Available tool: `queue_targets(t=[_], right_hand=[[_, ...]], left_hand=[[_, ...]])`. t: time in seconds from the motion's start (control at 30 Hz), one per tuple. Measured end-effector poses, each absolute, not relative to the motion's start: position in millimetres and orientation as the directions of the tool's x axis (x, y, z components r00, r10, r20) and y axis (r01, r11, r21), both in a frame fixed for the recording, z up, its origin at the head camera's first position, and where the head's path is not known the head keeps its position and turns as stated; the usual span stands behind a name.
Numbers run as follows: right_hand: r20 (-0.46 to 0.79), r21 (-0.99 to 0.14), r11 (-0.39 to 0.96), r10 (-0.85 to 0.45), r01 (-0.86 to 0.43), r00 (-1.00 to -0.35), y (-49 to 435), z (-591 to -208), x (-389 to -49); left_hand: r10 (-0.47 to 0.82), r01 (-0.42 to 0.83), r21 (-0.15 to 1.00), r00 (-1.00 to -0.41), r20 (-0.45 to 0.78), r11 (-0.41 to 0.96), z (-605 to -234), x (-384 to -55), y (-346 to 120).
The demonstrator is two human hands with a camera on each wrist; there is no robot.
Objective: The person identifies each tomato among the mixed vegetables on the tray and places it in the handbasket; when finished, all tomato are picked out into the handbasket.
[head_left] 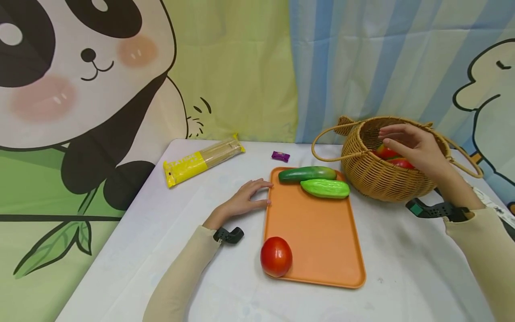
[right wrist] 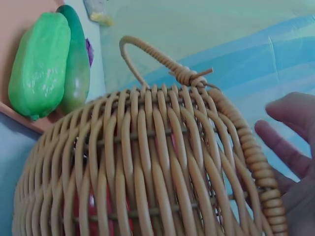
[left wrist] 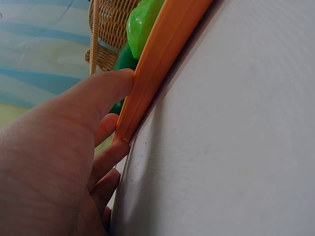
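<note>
My left hand (head_left: 244, 199) rests beside the orange tray (head_left: 314, 232), its thumb and fingertips touching the tray's left rim. Over the mouth of the wicker basket (head_left: 386, 181) my right hand (head_left: 422, 147) hovers, fingers loosely bent and nothing in them. Inside the basket lie red vegetables or fruit (head_left: 402, 163), partly hidden by the hand and the rim. A dark green cucumber (head_left: 295, 175) and a light green ridged vegetable (head_left: 325, 188) lie side by side at the tray's far end. On the tray's near left corner sits a red tomato (head_left: 276, 257).
A yellow pack of noodles (head_left: 203, 161) lies at the back left of the white table. Behind the tray is a small purple wrapped candy (head_left: 280, 156). The basket's loop handle (head_left: 322, 156) sticks out leftward toward the tray. Printed curtains hang behind the table.
</note>
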State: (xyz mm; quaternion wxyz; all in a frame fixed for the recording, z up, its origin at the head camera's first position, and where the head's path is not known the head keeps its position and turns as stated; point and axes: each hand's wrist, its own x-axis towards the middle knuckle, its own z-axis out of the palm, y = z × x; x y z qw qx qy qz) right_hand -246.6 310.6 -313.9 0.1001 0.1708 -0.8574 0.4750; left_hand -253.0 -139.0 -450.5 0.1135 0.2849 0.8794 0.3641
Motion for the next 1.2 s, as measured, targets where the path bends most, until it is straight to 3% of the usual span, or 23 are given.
queue_targets(t=[0.27,0.6,1.2], right_hand=[[0.462,-0.778,0.384,-0.186,-0.497,-0.867,299,-313,-239],[0.558,-0.816,-0.06,-0.348,-0.576,-0.754,287,-317,-237],[0.627,-0.765,-0.199,-0.447,-0.613,-0.637,259,-327,-225]], left_hand=[[0.585,0.417,0.707,-0.811,0.006,0.571,-451,-254,-139],[0.584,0.416,0.711,-0.811,0.009,0.567,-449,-253,-139],[0.582,0.414,0.714,-0.813,0.01,0.565,-449,-251,-139]])
